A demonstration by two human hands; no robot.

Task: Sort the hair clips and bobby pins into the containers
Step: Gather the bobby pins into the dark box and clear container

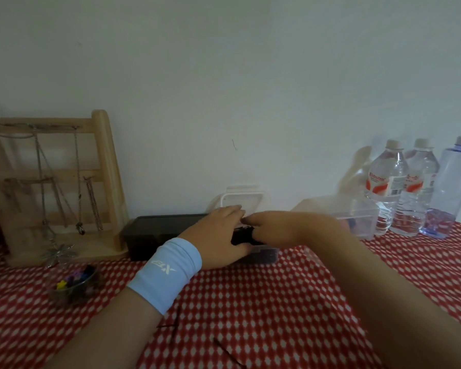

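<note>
Both hands meet over the clear box (264, 255) by the table's (250, 302) back edge. The left hand (216, 235) holds a black thing (244, 235), maybe pins. The right hand (277, 227) touches it; I cannot tell if it pinches. Next, drop it in, then get the bobby pins (176, 324) near the front edge.

A small clear round bowl (92, 291) of mixed coloured little hair clips (73, 280) stood at nine o'clock. Thin black metal bobby pins (228, 352) lay loose and flat at six o'clock. A dark rectangular plastic box (165, 233) sat at eleven o'clock, and a clear rectangular plastic tub (362, 219) at two o'clock.
</note>
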